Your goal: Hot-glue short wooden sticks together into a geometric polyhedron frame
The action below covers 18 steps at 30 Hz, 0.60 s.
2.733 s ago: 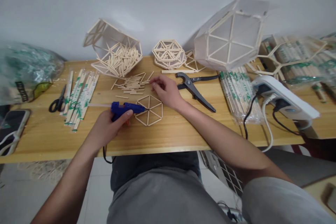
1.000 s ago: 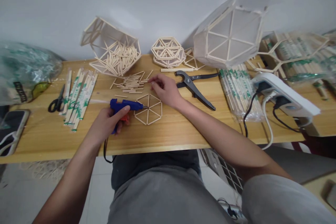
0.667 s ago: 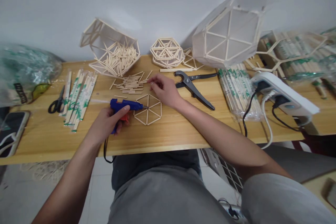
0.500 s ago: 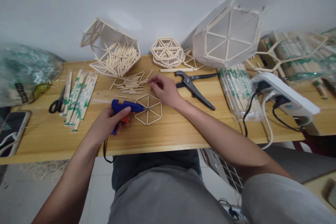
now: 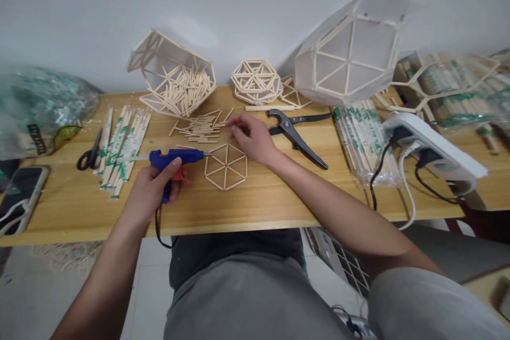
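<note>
My left hand (image 5: pixel 161 188) is wrapped round the handle of a blue glue gun (image 5: pixel 179 157), its nozzle at the upper left rim of a flat wooden stick wheel (image 5: pixel 226 166). The wheel has spokes meeting at its centre and lies on the table. My right hand (image 5: pixel 251 138) is just above and right of the wheel, beside a pile of short sticks (image 5: pixel 201 127). Its fingers are curled together; whatever they hold, if anything, is too small to name.
Black cutters (image 5: pixel 292 130) lie right of my right hand. Scissors (image 5: pixel 91 155) and wrapped chopsticks (image 5: pixel 125 143) are at the left. A power strip (image 5: pixel 438 149) sits at the right. Stick frames (image 5: pixel 257 81) and a covered polyhedron (image 5: pixel 348 58) stand by the wall.
My left hand has drawn the glue gun left and slightly up, moving its nozzle from the wheel's centre to its upper left rim. My right hand has hardly moved.
</note>
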Each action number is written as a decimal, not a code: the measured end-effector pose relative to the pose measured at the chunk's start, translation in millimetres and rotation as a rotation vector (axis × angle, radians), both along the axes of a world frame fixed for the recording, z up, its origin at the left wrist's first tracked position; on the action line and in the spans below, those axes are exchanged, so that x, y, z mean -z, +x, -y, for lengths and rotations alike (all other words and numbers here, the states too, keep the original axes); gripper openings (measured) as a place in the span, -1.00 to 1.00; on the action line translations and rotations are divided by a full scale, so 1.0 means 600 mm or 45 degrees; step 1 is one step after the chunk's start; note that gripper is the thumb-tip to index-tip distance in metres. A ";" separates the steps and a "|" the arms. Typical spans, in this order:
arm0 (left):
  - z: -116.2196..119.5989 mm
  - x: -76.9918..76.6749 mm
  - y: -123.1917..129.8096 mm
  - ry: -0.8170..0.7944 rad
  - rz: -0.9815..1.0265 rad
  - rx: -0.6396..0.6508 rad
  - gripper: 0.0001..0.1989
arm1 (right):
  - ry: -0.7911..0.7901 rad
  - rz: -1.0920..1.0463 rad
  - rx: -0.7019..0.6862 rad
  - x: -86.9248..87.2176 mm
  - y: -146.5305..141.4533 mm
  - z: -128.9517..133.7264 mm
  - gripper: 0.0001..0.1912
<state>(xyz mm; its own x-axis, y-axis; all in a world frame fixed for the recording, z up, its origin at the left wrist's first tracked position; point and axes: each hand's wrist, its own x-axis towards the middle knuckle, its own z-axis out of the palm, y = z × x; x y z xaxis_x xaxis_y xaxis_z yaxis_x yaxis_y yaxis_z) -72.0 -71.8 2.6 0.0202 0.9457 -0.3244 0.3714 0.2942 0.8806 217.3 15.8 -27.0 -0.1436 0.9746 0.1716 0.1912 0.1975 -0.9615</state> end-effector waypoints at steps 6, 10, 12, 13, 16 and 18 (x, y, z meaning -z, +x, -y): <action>0.024 -0.008 -0.057 -0.021 -0.065 0.065 -0.48 | 0.012 0.026 -0.007 0.000 0.001 0.000 -0.84; 0.058 -0.011 -0.048 -0.002 -0.163 0.050 -0.59 | 0.031 0.042 0.003 0.000 0.002 -0.001 -0.82; 0.071 -0.009 -0.036 0.028 -0.182 0.012 -0.60 | 0.036 0.049 0.005 -0.001 0.002 0.000 -0.82; 0.075 -0.007 -0.028 0.013 -0.177 0.018 -0.59 | 0.035 0.050 0.003 -0.001 0.002 0.000 -0.82; 0.074 -0.001 -0.003 -0.029 -0.223 0.024 -0.56 | 0.026 0.047 0.000 -0.003 0.002 0.001 -0.83; 0.067 0.000 0.017 -0.014 -0.303 0.016 -0.56 | 0.020 0.043 0.003 -0.004 0.002 0.001 -0.83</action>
<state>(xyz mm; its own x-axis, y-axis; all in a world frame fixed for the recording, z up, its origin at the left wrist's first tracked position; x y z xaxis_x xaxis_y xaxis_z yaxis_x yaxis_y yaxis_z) -61.5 -112.0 2.8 -0.0465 0.9423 -0.3314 0.5719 0.2971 0.7646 218.3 15.1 -24.8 -0.1472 0.9723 0.1816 0.2241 0.2116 -0.9513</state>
